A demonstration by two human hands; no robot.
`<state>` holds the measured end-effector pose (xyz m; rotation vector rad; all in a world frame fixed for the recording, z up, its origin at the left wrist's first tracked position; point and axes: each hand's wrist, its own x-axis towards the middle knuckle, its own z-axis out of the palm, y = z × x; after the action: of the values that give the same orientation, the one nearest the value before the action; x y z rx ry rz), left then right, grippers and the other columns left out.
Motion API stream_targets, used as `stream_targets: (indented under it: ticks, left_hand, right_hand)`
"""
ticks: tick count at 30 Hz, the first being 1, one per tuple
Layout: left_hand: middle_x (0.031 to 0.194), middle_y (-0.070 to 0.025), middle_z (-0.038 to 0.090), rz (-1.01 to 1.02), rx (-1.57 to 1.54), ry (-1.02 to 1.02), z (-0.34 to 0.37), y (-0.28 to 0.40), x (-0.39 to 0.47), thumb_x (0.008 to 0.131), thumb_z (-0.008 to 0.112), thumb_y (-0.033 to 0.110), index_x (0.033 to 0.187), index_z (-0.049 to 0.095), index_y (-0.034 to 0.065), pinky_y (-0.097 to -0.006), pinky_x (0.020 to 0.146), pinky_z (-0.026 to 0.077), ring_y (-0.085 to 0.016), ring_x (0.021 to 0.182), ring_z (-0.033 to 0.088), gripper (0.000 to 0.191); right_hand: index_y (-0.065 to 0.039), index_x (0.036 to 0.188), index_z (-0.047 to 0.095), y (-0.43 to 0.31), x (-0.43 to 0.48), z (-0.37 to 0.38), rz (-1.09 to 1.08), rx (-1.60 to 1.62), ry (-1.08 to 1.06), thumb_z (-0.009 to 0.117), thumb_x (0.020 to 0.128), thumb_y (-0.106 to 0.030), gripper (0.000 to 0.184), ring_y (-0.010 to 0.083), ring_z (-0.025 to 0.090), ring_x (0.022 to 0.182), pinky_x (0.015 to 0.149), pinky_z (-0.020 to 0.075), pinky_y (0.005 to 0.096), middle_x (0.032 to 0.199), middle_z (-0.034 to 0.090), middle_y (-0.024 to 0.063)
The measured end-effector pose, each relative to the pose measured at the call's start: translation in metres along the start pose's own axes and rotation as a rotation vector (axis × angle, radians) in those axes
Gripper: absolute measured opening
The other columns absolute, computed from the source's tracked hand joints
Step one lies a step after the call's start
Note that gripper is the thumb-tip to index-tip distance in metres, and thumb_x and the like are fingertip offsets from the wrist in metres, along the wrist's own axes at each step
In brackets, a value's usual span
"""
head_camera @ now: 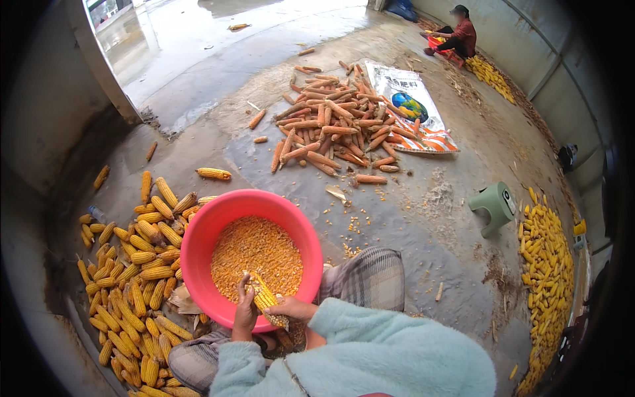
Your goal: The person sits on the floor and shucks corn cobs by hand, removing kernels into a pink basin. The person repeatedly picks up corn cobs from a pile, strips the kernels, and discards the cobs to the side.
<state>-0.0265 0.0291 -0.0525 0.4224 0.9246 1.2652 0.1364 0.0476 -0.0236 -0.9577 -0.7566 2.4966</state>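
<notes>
My left hand point(245, 311) and my right hand point(292, 307) both hold one yellow ear of corn point(266, 297), tilted, over the near rim of a pink plastic basin point(308, 238). The left fingers wrap its upper left end; the right thumb and fingers press on its lower part. Some rows at the ear's upper end look stripped. Loose corn kernels point(258, 248) cover the bottom of the basin, which stands on the floor between my legs. A large heap of unshelled corn ears point(144, 297) lies to the left of the basin.
Bare corn cobs point(332, 119) are piled beyond the basin, partly on a printed woven sack point(404, 94). A green plastic stool point(493, 206) stands at the right, near another heap of corn ears point(545, 278). A person point(461, 37) sits by the far wall with a red basin. Kernels lie scattered on the floor.
</notes>
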Motion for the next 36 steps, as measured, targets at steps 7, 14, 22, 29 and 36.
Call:
stream_targets:
  ticks: [7, 14, 22, 29, 36]
  left_hand:
    - [0.108, -0.0033, 0.049, 0.076, 0.123, 0.092, 0.0, -0.013, -0.001, 0.094, 0.048, 0.027, 0.125, 0.042, 0.013, -0.0274, 0.087, 0.042, -0.012, 0.097, 0.048, 0.034]
    - [0.099, -0.0008, 0.051, 0.057, 0.261, 0.165, -0.001, -0.016, -0.002, 0.089, 0.059, 0.026, 0.122, 0.045, 0.0129, -0.0244, 0.073, 0.046, -0.01, 0.085, 0.052, 0.038]
    - [0.11, -0.0054, 0.048, 0.095, 0.32, 0.119, -0.012, -0.036, 0.006, 0.089, 0.059, 0.019, 0.13, 0.04, 0.0135, -0.0247, 0.075, 0.046, -0.011, 0.091, 0.05, 0.046]
    - [0.115, -0.0036, 0.046, 0.03, 0.239, 0.049, -0.02, -0.042, 0.008, 0.09, 0.055, 0.014, 0.136, 0.035, 0.0131, -0.023, 0.078, 0.044, -0.01, 0.094, 0.048, 0.049]
    - [0.104, -0.0021, 0.049, -0.03, 0.149, 0.055, -0.007, -0.023, 0.0, 0.091, 0.053, 0.019, 0.134, 0.037, 0.0178, -0.0254, 0.07, 0.047, -0.01, 0.085, 0.051, 0.045]
  right_hand:
    - [-0.004, 0.096, 0.058, 0.019, 0.009, -0.002, -0.037, -0.244, 0.02, 0.067, 0.081, -0.026, 0.028, 0.0084, 0.054, 0.063, 0.053, 0.0447, 0.0247, 0.074, 0.058, 0.0001]
    - [-0.005, 0.093, 0.055, 0.034, 0.008, -0.004, -0.154, -0.554, 0.018, 0.066, 0.082, -0.023, 0.025, 0.0087, 0.053, 0.069, 0.06, 0.0453, 0.0254, 0.077, 0.056, 0.0001]
    - [-0.001, 0.099, 0.055, 0.029, 0.003, -0.004, -0.11, -0.864, 0.176, 0.068, 0.077, -0.031, 0.04, 0.0162, 0.06, 0.071, 0.063, 0.0489, 0.0313, 0.081, 0.061, 0.0074]
    - [0.001, 0.098, 0.057, 0.024, -0.002, 0.007, -0.067, -0.739, 0.252, 0.07, 0.073, -0.036, 0.046, 0.0191, 0.062, 0.072, 0.065, 0.0497, 0.033, 0.08, 0.064, 0.0111]
    - [-0.002, 0.099, 0.057, 0.015, 0.001, -0.005, -0.024, -0.564, 0.073, 0.068, 0.079, -0.025, 0.033, 0.0105, 0.057, 0.072, 0.064, 0.0475, 0.0265, 0.081, 0.061, 0.0024]
